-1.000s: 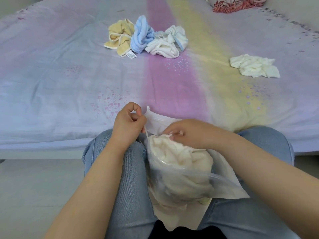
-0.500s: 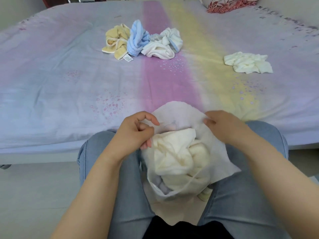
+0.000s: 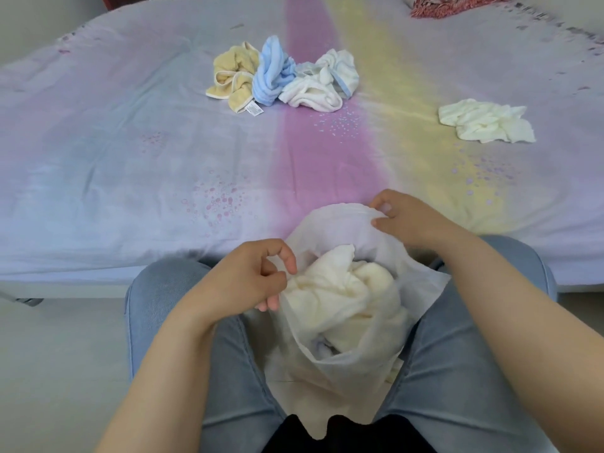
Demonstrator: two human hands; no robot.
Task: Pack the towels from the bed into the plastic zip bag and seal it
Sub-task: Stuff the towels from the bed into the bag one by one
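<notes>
A frosted plastic zip bag (image 3: pixel 330 230) stands on my lap with its mouth wide. A cream towel (image 3: pixel 343 295) is bunched inside it. My left hand (image 3: pixel 248 279) pinches the bag's near left rim. My right hand (image 3: pixel 408 220) grips the far right rim and holds it up. On the bed lie a yellow towel (image 3: pixel 233 76), a blue towel (image 3: pixel 271 73) and a white towel with blue trim (image 3: pixel 322 83), heaped together. A cream-white towel (image 3: pixel 483 120) lies alone at the right.
The bed (image 3: pixel 130 152) has a pastel sheet with pink and yellow stripes; its front edge runs just beyond my knees. A red fringed cloth (image 3: pixel 454 3) sits at the far right. Pale floor (image 3: pixel 58 354) shows at the left.
My right hand came out of the bag and took hold of its far rim. The bag's mouth has spread wide between both hands.
</notes>
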